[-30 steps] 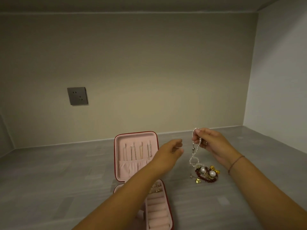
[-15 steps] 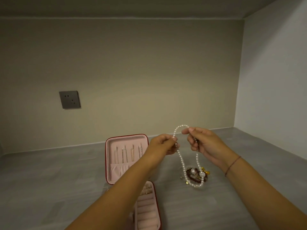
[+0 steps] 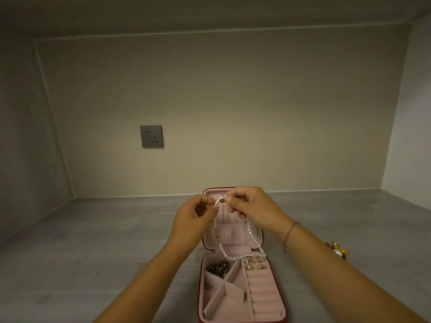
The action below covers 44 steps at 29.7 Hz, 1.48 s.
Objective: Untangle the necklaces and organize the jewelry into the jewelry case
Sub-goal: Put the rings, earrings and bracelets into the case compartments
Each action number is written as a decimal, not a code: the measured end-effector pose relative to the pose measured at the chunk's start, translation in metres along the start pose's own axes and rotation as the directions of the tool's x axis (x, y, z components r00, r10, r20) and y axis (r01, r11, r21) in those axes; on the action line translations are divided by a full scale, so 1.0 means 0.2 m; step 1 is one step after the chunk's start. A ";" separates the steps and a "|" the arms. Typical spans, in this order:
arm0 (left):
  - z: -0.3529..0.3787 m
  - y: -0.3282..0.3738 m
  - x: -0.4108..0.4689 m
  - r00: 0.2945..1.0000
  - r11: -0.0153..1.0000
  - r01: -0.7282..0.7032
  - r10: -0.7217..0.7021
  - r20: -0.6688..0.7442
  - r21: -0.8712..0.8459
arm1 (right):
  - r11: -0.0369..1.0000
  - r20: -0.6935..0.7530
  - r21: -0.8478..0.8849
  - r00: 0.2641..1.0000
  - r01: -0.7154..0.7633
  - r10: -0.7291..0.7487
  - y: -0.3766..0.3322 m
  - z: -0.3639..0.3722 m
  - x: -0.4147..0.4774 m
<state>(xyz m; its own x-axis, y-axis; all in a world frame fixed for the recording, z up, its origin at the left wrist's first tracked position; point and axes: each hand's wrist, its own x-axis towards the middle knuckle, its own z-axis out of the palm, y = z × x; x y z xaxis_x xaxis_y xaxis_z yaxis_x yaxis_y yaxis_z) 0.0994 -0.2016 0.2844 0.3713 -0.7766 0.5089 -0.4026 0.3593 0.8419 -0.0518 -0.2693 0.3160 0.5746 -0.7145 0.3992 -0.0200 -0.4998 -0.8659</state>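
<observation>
A white pearl necklace (image 3: 250, 231) hangs in a loop in front of the raised lid of the open pink-lined jewelry case (image 3: 270, 287). My left hand (image 3: 194, 220) pinches one end of the strand and my right hand (image 3: 248, 205) pinches the other, both held close together before the lid's top. The loop's bottom reaches the hinge area, just above the gold earrings (image 3: 254, 264). A dark chain (image 3: 218, 269) lies in the tray's top-left compartment. The lid's hooks are mostly hidden behind my hands.
A small heap of remaining jewelry (image 3: 338, 251), gold pieces and a pearl, lies on the grey tabletop (image 3: 93, 252) right of my right forearm. Walls close the space behind and on both sides. A grey wall socket (image 3: 151, 136) sits on the back wall.
The pearl necklace has been lifted free of the heap and carried left, now hanging over the case. Both hands moved together in front of the lid. The view shifted, putting the case in the middle.
</observation>
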 end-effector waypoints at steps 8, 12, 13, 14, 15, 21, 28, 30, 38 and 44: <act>0.00 -0.23 0.17 0.957 0.951 0.276 -0.286 -0.055 -0.140 | 0.964 -0.123 -0.261 0.992 -0.042 0.010 0.15 0.18 0.21; 0.07 -0.22 0.17 0.946 0.916 0.324 -0.319 0.062 -0.234 | 0.931 -0.184 -0.362 0.983 -0.053 -0.016 0.22 0.18 0.22; 0.08 -0.22 0.17 0.946 0.914 0.324 -0.321 0.056 -0.246 | 0.924 -0.194 -0.378 0.981 -0.057 -0.018 0.23 0.18 0.22; 0.08 -0.23 0.17 0.947 0.914 0.318 -0.320 0.033 -0.251 | 0.918 -0.201 -0.393 0.979 -0.059 -0.023 0.23 0.19 0.22; 0.09 -0.25 0.18 0.951 0.920 0.301 -0.310 0.005 -0.252 | 0.909 -0.206 -0.413 0.978 -0.055 -0.034 0.24 0.20 0.23; 0.11 -0.31 0.18 0.970 0.947 0.208 -0.231 -0.071 -0.244 | 0.877 -0.272 -0.477 0.959 -0.060 -0.082 0.25 0.24 0.26; 0.11 -0.30 0.17 0.970 0.924 0.201 -0.234 -0.063 -0.325 | 0.872 -0.374 -0.487 0.914 -0.049 -0.158 0.26 0.21 0.22; 0.12 -0.29 0.16 0.969 0.920 0.197 -0.235 -0.075 -0.338 | 0.863 -0.417 -0.501 0.891 -0.060 -0.180 0.25 0.23 0.21; 0.15 -0.26 0.14 0.914 0.764 0.314 -0.404 -0.037 -0.564 | 0.794 -0.481 -0.583 0.861 -0.175 -0.164 0.23 0.29 0.18; 0.12 -0.24 0.14 0.878 0.613 0.411 -0.465 0.111 -0.675 | 0.696 -0.347 -0.707 0.919 -0.126 -0.186 0.27 0.30 0.10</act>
<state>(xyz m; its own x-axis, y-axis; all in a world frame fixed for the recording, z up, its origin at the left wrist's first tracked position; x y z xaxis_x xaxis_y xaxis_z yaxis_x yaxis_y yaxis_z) 0.1099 -0.2532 0.2534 0.4201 -0.9068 0.0351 0.4703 0.2506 0.8461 0.0084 -0.2808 0.2598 0.2475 -0.7337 0.6328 -0.6651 -0.6036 -0.4396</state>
